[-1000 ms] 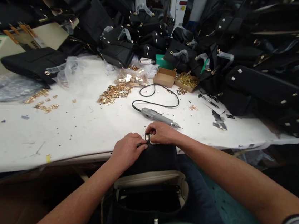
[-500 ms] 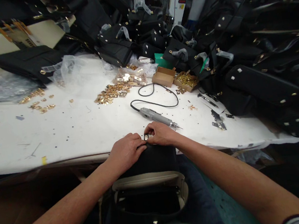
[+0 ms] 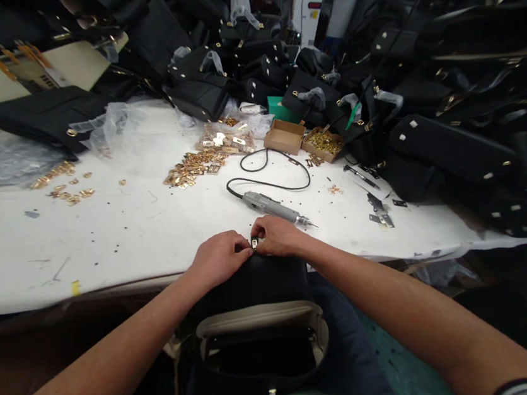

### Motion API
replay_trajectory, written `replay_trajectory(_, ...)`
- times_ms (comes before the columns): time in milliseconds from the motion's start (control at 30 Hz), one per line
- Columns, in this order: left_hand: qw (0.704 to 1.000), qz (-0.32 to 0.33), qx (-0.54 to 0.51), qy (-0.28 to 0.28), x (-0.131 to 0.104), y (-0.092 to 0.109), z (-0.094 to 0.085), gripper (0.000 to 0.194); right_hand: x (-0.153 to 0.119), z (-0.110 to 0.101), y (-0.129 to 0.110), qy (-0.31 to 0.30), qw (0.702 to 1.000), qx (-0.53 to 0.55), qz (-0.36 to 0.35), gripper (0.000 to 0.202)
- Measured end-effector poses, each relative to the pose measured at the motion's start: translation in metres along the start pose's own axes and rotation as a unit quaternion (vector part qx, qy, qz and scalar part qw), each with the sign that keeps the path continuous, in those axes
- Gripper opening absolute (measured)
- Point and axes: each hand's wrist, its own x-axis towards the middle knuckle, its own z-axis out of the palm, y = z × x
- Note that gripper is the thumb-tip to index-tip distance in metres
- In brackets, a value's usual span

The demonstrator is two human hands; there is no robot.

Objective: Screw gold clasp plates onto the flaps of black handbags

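Note:
A black handbag [image 3: 254, 282] with a pale lining lies open on my lap, its flap reaching to the table edge. A small gold rectangular bag-lock plate [image 3: 254, 243] sits at the flap's far edge. From the left, my left hand [image 3: 220, 257] pinches at the plate and the flap edge with closed fingers. My right hand [image 3: 275, 235] pinches the plate from the other side, thumb and forefinger around it. The fingertips partly hide how the plate sits on the flap. Just beyond my right hand lies a grey electric screwdriver [image 3: 269, 206].
Gold fittings [image 3: 191, 169] lie in a pile mid-table beside a plastic bag of plates [image 3: 226, 139]. Behind them stand an empty cardboard box [image 3: 285, 136] and a box of small brass parts [image 3: 324, 142]. Black bags [image 3: 457, 144] crowd the back and right. A black cord [image 3: 274, 188] loops across the table.
My left fingers have drawn in closer to the plate and straightened slightly. My right hand keeps its pinch. The whole view has shifted a little.

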Motion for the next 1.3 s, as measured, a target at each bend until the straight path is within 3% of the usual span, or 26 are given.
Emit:
replay_trajectory(200, 0.994, -0.092, -0.024, -0.06, 0.013, 0.012, -0.01, 0.021, -0.003, -0.001, 0.002, 0.0, 1.0, 0.016, -0.008, 0.025)
replay_trajectory(433, 0.985, -0.108, -0.055, -0.122, 0.028, 0.012, -0.011, 0.017, -0.002, 0.001, 0.004, 0.003, 1.0, 0.009, -0.018, 0.022)
replay_trajectory(733, 0.969, -0.169, -0.102, -0.148, 0.029, 0.017, -0.005, 0.012, -0.002, -0.003, 0.004, -0.011, 1.0, 0.0, -0.029, 0.024)
replay_trajectory(1033, 0.976, -0.152, -0.107, -0.116, 0.023, 0.015, 0.0, 0.011, -0.005, 0.003, -0.003, 0.011, 1.0, -0.011, 0.017, 0.029)
replay_trajectory(1300, 0.989, -0.106, -0.098, -0.015, 0.006, 0.016, 0.002, 0.015, -0.001, 0.0, 0.007, 0.004, 0.998, 0.062, -0.013, 0.022)
